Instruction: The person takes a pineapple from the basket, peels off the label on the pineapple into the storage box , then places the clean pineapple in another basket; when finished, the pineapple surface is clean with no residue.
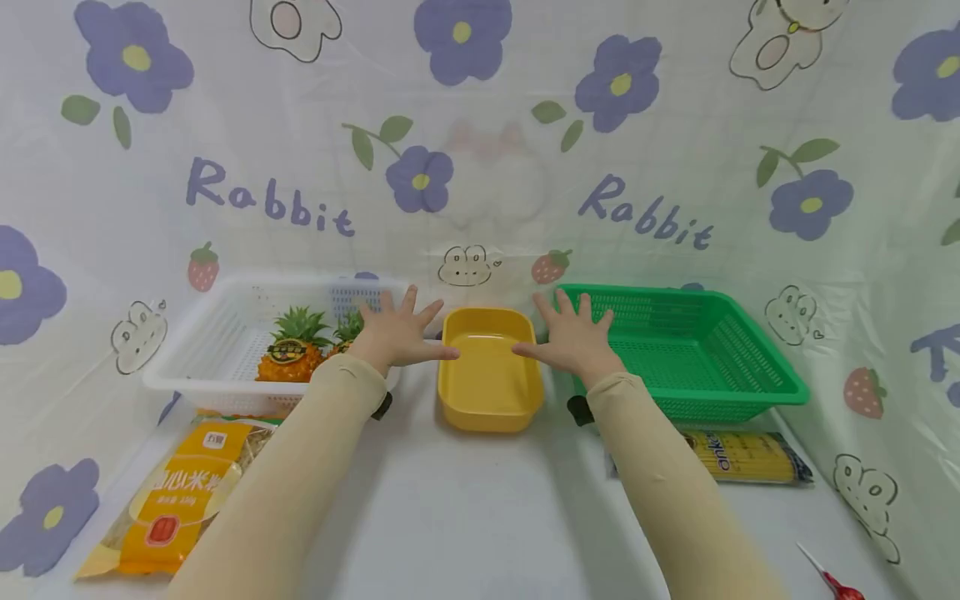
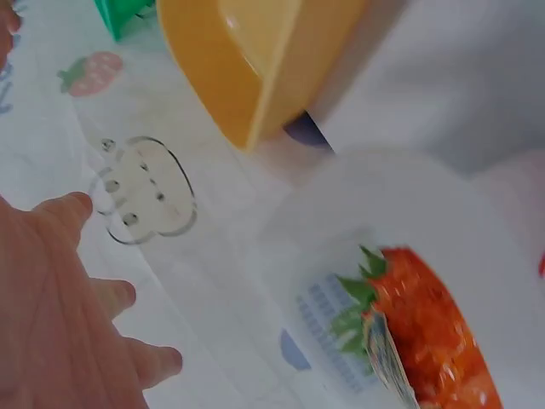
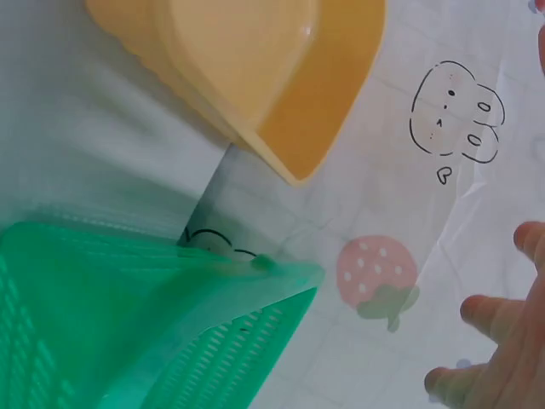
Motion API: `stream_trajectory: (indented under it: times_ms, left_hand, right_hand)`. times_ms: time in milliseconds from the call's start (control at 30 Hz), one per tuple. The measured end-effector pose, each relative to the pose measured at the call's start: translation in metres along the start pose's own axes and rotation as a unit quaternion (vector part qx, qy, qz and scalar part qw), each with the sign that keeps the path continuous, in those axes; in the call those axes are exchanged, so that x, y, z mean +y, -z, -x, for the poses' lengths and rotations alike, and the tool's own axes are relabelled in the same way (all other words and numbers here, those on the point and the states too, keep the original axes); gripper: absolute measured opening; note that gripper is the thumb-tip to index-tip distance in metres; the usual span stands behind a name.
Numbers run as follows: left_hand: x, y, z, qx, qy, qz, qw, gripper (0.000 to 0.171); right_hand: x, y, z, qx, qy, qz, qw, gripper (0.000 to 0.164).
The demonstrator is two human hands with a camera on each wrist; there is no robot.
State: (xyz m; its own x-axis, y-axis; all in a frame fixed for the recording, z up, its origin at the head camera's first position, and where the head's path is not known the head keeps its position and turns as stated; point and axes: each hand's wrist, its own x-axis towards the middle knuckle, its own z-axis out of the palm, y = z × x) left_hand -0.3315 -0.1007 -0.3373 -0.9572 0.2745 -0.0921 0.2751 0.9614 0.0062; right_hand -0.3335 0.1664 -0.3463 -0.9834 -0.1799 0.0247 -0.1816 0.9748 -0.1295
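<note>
White sheeting (image 1: pixel 491 100) printed with purple flowers, strawberries, rabbits and the word "Rabbit" hangs behind a white bench (image 1: pixel 480 517). Centred towards the back of the bench sits a yellow plastic tub (image 1: pixel 491 420), between two baskets. A person's left hand (image 1: pixel 397 335) and right hand (image 1: pixel 576 340) hover on either side of it, fingers splayed wide, palms down, holding nothing; each thumb reaches across the tub's edge, as seen from the head. For steady work here, it seems best to keep both hands level and matched, clear of the basket rims, and to let any contact with the tub be light and even from both sides.

The tub is a smooth, rounded oblong, upright, with a paler rim and gently sloping walls. To its left, a white basket (image 1: pixel 202 386) holds two pineapple-shaped items (image 1: pixel 291 362) with orange bodies and green crowns, one partly hidden by the hand. To its right stands a green slotted basket (image 1: pixel 712 408). Nearer the viewer lie an orange-labelled bag of noodles (image 1: pixel 183 492) at left, a spaghetti packet (image 1: pixel 742 457) at right, and a red-handled pointed tool (image 1: pixel 845 591), cut off by the bottom edge.
</note>
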Motion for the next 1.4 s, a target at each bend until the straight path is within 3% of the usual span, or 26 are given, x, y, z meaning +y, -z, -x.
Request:
stream_trajectory:
  times_ms: [200,467,667,900,1067,1233,1333,1400]
  left_hand:
    - [0.009,-0.005,0.005,0.004,-0.034,0.036,0.9988,0.098]
    - [0.016,-0.015,0.026,0.027,-0.08,0.067,0.9942,0.097]
    - [0.023,-0.024,0.048,0.023,-0.114,0.09,0.9891,0.097]
    - [0.03,-0.031,0.078,0.047,-0.146,0.144,0.9776,0.097]
    - [0.032,-0.04,0.097,0.052,-0.156,0.172,0.9712,0.096]
    - [0.03,-0.051,0.108,0.066,-0.162,0.2,0.964,0.094]
    - [0.027,-0.057,0.113,0.075,-0.167,0.223,0.9576,0.093]
    - [0.024,-0.062,0.117,0.076,-0.166,0.248,0.9513,0.092]
  right_hand:
    - [0.013,-0.001,0.008,0.017,-0.007,-0.027,0.999,0.095]
    - [0.025,-0.013,0.024,0.026,-0.001,-0.043,0.999,0.101]
    - [0.019,-0.022,0.047,0.028,0.017,-0.043,0.999,0.092]
    - [0.008,-0.031,0.073,0.09,0.053,-0.1,0.989,0.082]
    - [0.009,-0.038,0.087,0.106,0.056,-0.135,0.984,0.08]
    - [0.011,-0.042,0.1,0.117,0.037,-0.214,0.969,0.073]
    - [0.015,-0.046,0.107,0.138,0.012,-0.281,0.95,0.064]
    - [0.019,-0.049,0.11,0.162,-0.011,-0.331,0.93,0.055]
